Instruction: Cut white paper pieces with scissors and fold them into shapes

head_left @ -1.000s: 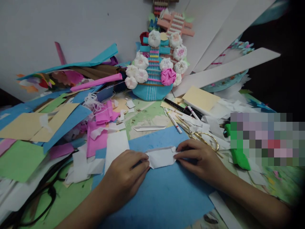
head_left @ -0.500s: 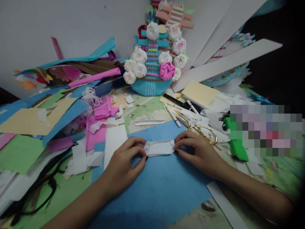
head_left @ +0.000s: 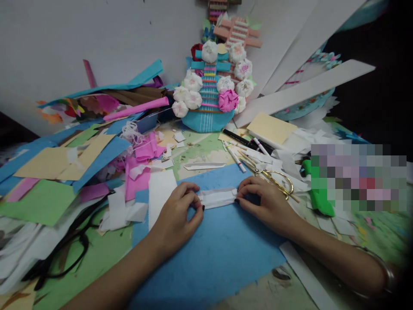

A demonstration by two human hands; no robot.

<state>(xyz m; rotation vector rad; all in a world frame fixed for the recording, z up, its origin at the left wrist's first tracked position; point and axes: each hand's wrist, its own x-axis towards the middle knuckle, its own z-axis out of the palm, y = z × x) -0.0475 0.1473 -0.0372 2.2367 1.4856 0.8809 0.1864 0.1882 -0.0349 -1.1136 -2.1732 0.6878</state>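
Note:
A small folded strip of white paper (head_left: 218, 198) is stretched between my two hands, just over a blue sheet (head_left: 206, 245). My left hand (head_left: 180, 206) pinches its left end between thumb and fingers. At the opposite end, my right hand (head_left: 263, 202) grips the paper the same way. The strip's long edges look folded inward, and its tips are partly hidden by my fingers. Beside my left hand lies a flat white paper piece (head_left: 161, 189). Gold-handled scissors (head_left: 277, 178) rest just beyond my right hand.
A blue paper guitar (head_left: 208, 120) with paper flowers stands at the back. Eyeglasses (head_left: 80, 249) lie at left among coloured paper sheets (head_left: 45, 200). Markers (head_left: 237, 157) and a green object (head_left: 322, 201) sit at right. A white strip (head_left: 306, 275) lies near the front.
The view has shifted slightly, so the background sits a little lower and the left side further right. Both hands keep hold of the white paper, which looks a bit narrower.

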